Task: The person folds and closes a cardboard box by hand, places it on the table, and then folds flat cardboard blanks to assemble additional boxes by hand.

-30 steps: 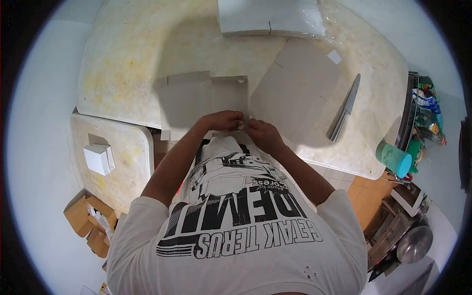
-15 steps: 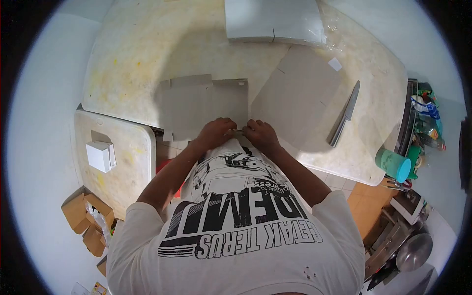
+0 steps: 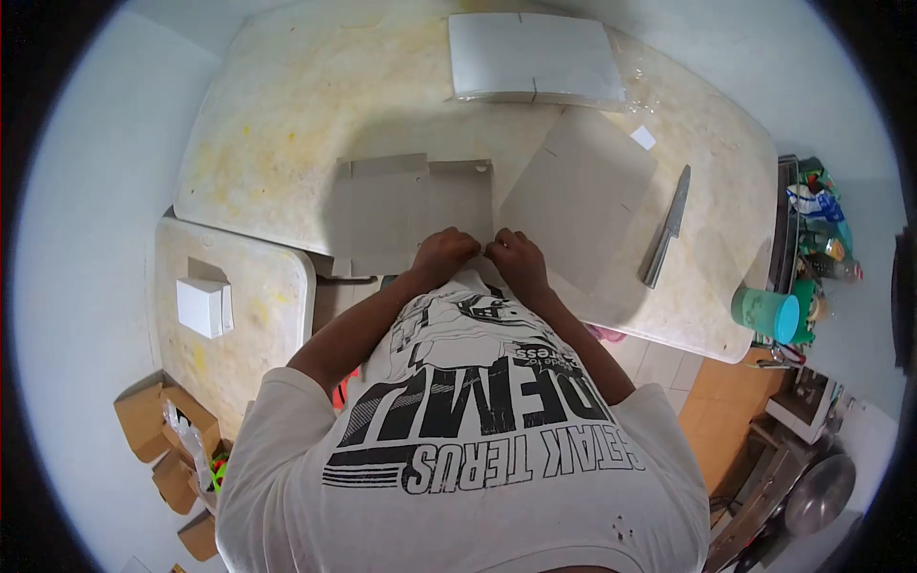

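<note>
A flat grey cardboard box blank (image 3: 382,215) with cut flaps lies at the table's front edge, close to my body. My left hand (image 3: 447,254) is closed on its near edge, fingers bent over the board. Beside it, my right hand (image 3: 517,259) pinches the same blank at its near right corner. The fingertips of both hands almost meet; the bit of board between them is mostly hidden. To the right lies a second grey cardboard sheet (image 3: 583,196), turned at an angle and apart from my fingers.
A knife (image 3: 669,229) lies right of the second sheet, near a small white paper piece (image 3: 643,138). A plastic-wrapped white stack (image 3: 535,57) sits at the back. A teal container (image 3: 766,313) stands at the right edge. On the left side table is a small white box (image 3: 201,307).
The view has shifted slightly, showing more of the white stack at the back. My hands stay at the blank's near right corner, with only a small change in finger position.
</note>
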Motion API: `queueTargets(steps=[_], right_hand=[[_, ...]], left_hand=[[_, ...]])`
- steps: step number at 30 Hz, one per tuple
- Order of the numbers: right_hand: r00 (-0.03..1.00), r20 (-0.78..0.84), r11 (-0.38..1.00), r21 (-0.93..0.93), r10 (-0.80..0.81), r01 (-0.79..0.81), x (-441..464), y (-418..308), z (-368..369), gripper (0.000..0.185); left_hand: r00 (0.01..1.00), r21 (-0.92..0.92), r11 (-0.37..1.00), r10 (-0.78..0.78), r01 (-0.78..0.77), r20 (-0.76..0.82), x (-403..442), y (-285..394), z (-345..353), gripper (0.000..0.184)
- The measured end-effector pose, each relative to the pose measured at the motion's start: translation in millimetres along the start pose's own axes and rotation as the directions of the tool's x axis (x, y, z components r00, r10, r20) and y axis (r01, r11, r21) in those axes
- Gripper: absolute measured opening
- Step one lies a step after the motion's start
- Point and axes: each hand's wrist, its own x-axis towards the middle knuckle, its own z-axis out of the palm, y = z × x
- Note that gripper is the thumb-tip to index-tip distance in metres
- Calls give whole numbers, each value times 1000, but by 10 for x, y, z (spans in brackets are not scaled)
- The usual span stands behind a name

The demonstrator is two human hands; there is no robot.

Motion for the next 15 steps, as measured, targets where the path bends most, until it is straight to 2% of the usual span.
queueTargets(steps=[1,4,5,8,9,13,15], right_hand=[[1000,-20,1000,-2,-3,3,-21,1,6,7],[998,50,998,-64,31,-28,-58,-52,44,10],[1000,15,996,-84,23,-21,-53,-70,31,12],[999,-54,993,-118,7,-13,-62,-59,-2,17],[999,-53,994,-111,-1,-4,-70,-37,-9,19],[999,-29,995,-98,22,-25,-92,2,79,33],[994,-8,991,-76,105,-105,-59,-17,113,41]], left_hand=[[1000,24,1000,10,-10,2,-13,-3,3,9],[999,69,997,42,-40,-28,-6,-72,84,7],[998,82,995,55,-52,-39,11,-92,88,7],[987,-71,995,56,-67,-152,55,-83,116,11],[994,-41,998,38,-42,-101,81,-93,123,11],[993,-141,987,58,-73,-105,94,-180,130,8],[990,-172,983,48,-70,-131,107,-126,96,4]])
